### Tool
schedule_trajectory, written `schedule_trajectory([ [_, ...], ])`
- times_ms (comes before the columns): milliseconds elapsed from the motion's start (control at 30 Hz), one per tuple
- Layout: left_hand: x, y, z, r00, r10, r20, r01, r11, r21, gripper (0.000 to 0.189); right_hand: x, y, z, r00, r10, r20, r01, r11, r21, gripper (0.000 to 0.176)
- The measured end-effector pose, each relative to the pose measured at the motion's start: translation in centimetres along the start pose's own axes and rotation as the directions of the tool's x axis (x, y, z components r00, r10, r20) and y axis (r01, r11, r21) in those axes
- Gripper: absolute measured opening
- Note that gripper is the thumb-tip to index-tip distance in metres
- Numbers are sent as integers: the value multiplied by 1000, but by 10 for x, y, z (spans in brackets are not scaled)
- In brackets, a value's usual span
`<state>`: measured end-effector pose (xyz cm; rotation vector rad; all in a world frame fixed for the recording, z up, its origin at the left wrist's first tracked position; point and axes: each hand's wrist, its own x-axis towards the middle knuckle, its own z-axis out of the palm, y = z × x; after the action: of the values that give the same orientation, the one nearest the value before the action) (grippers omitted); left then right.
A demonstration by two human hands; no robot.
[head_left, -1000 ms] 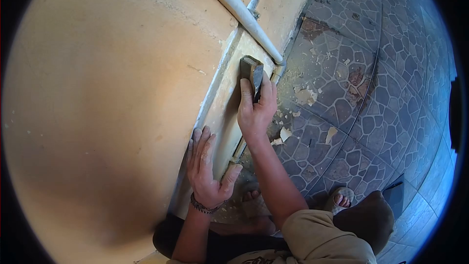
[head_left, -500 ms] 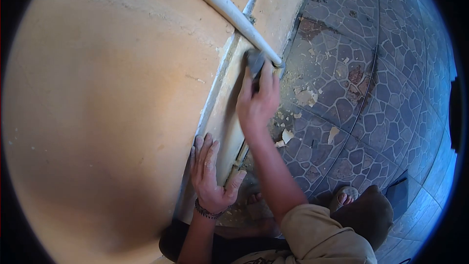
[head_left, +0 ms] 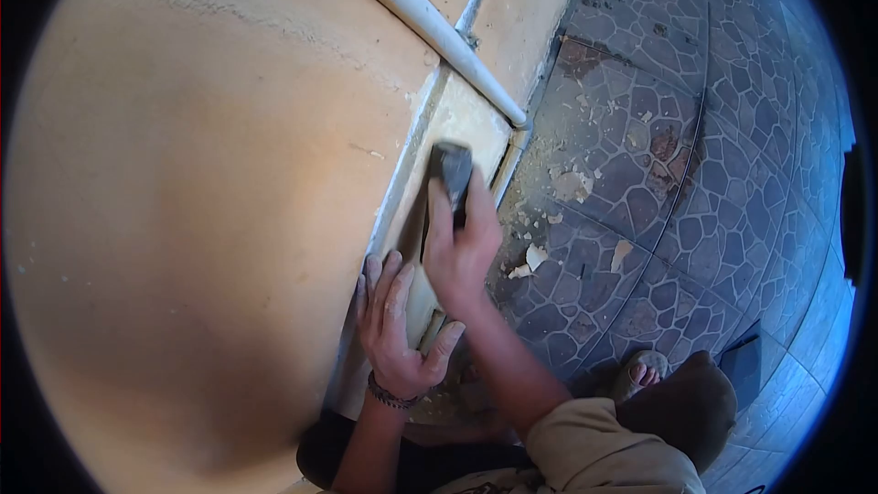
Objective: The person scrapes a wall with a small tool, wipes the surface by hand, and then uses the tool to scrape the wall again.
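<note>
My right hand point(head_left: 464, 247) grips a dark grey sanding block point(head_left: 451, 169) between thumb and fingers. The block lies against the pale, scraped face of a narrow ledge point(head_left: 466, 119) along the foot of the wall. Lower down, my left hand point(head_left: 395, 325) rests with fingers stretched out on the ledge beside the wall edge, its thumb spread apart. Nothing is held in it, and its fingers look dusty. A dark bracelet point(head_left: 391, 395) circles the left wrist. The block's underside is hidden.
A pale pipe point(head_left: 412, 9) crosses the ledge above my right hand. The tan wall point(head_left: 201, 174) fills the left side. Paint flakes point(head_left: 535, 256) litter the stone-patterned floor point(head_left: 722, 174). A sandalled foot point(head_left: 645, 370) and a dark flat object point(head_left: 743, 366) are at lower right.
My right hand has slid the sanding block down the ledge, away from the pipe and closer to my left hand. The left hand stays in place.
</note>
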<state>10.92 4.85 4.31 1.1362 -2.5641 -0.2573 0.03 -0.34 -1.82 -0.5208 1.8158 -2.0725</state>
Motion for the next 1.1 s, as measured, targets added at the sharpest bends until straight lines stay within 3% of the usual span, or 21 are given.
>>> schedule_trajectory([
  [133,-11,-2,2,1000,-20,12,20,1000,-3,76,25,22,2,996,-91,-5,89,985,-148,26],
  [167,-8,-2,3,1000,-15,-3,15,1000,-8,76,46,13,1,1000,20,4,-20,994,-112,23],
  [367,-6,-8,4,998,-13,-61,2,984,-180,85,4,9,-2,999,-31,12,31,999,33,23],
  [433,-16,-10,4,998,-34,-53,21,977,-212,86,26,13,-3,999,-1,48,1,1000,-4,22],
  [500,-12,-10,3,997,-28,-77,11,977,-212,85,42,10,2,984,169,52,-175,976,127,23],
  [567,-9,-7,1,996,-43,-76,24,972,-234,85,23,10,5,1000,-27,-14,27,1000,-4,25],
  [600,-9,-7,1,996,-46,-78,25,967,-255,85,8,5,8,999,-19,-38,20,999,26,25],
  [767,-14,-12,5,996,-43,-83,18,960,-280,85,41,12,1,998,46,39,-43,996,-74,31],
  [800,-16,-12,5,996,-33,-86,9,963,-269,85,54,7,-2,974,199,112,-203,979,19,30],
  [900,-11,-9,0,997,-28,-78,7,966,-260,85,13,5,6,996,-56,-62,57,998,24,26],
  [933,-11,-9,1,997,-43,-64,25,964,-263,85,1,-8,4,997,80,-16,-77,992,104,24],
  [1033,-14,-12,6,993,-57,-101,22,947,-322,86,26,7,8,997,-22,-72,23,1000,8,23],
  [1100,-18,-8,2,995,-70,-74,44,953,-300,87,49,9,7,988,157,-15,-155,984,82,22],
])
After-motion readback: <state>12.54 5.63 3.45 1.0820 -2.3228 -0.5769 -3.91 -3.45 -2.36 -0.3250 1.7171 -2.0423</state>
